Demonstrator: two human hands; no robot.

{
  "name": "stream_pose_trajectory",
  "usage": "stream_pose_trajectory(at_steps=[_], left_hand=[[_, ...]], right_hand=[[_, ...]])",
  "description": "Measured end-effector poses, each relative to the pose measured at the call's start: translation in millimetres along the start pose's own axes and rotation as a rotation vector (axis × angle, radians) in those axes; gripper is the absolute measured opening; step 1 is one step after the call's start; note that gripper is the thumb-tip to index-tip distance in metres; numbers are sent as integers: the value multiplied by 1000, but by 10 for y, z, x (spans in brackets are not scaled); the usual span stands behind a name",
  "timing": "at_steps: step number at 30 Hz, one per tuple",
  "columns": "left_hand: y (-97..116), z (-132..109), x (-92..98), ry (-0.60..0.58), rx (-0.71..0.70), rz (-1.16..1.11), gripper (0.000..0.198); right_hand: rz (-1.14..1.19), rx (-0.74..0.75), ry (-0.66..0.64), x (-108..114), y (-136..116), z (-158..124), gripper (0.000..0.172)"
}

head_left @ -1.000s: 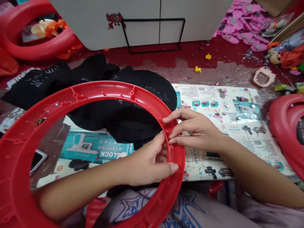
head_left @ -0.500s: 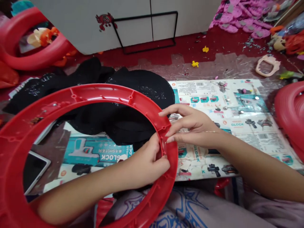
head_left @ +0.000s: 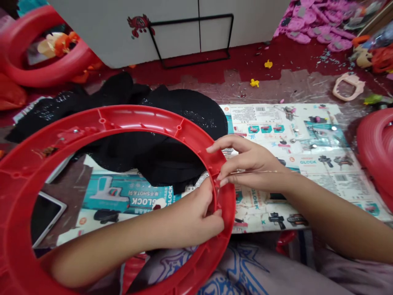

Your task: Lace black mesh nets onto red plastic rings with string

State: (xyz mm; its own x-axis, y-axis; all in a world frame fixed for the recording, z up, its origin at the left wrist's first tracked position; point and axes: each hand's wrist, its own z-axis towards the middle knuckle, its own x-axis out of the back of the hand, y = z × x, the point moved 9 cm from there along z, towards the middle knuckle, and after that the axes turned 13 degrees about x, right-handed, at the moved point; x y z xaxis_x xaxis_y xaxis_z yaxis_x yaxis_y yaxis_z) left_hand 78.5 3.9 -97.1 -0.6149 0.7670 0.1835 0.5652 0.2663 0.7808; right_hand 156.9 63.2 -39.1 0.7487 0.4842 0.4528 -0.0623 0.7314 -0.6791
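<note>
A large red plastic ring (head_left: 138, 116), its hollow ribbed side facing me, fills the left and middle of the view. My left hand (head_left: 199, 217) reaches through its opening and is closed on the right part of the rim. My right hand (head_left: 250, 162) comes from the right, its fingertips at the same part of the ring. Two of them pinch close together on what looks like a thin wire (head_left: 245, 171), which runs back along the palm. The wire's front end is too small to make out. A small metal piece and a brownish bit lie in the ring's channel.
Under the ring lies black cloth (head_left: 172, 159) on a printed cardboard sheet (head_left: 319, 176). A tablet-like device (head_left: 47, 217) is at lower left. Other red rings (head_left: 58, 67) stand left and right. Pink parts (head_left: 319, 24) are heaped at back right, before a white cabinet (head_left: 172, 37).
The ring and my left hand have shifted slightly to the right in view. My right hand stays at the rim, its fingers almost unchanged.
</note>
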Motion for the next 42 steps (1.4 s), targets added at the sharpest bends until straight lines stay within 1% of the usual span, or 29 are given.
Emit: stream_pose_trajectory(at_steps=[3,5,9,14,16,19,23,26,29,31,34,36,39,41,42], left_hand=[[-63,3,-42,-42,76,8,49],[-73,-2,-52,-51,94,6,47],[-60,-18,-62,-58,85,15,41],[-61,-9,-78,-67,77,29,43],[-69,2,-87,-73,88,30,42],[-64,4,-100,-89,91,16,45],[-65,-11,-110,-109,92,-9,51],[-90,-15,-100,-100,109,-63,53],[-93,-17,-109,-107,111,-145,54],[-67,-23,-135,-138,94,-224,54],[4,-24,-160,-196,45,-409,52],[61,-11,-98,-164,-27,-554,47],[96,2,79,-13,-146,-716,34],[87,5,136,52,-172,-750,29],[79,11,134,57,-163,-751,30]], right_hand=[[24,-21,3,-12,23,-6,4],[44,-18,7,-13,14,-4,3],[42,-12,-3,-22,-6,-3,6],[60,-50,-31,-60,52,-26,5],[34,-14,-47,-60,34,-24,6],[-54,92,-96,-60,-48,-11,9],[-135,215,-109,-29,-155,-3,5],[-136,244,-93,5,-190,0,5],[-90,209,-98,11,-180,1,6],[-48,171,-94,10,-162,-1,7],[-21,126,-55,20,-139,-1,7],[-30,108,-37,16,-130,3,7],[-31,94,-36,-9,-124,12,8],[-13,67,-33,-18,-104,16,6],[2,47,-24,-16,-88,16,5]])
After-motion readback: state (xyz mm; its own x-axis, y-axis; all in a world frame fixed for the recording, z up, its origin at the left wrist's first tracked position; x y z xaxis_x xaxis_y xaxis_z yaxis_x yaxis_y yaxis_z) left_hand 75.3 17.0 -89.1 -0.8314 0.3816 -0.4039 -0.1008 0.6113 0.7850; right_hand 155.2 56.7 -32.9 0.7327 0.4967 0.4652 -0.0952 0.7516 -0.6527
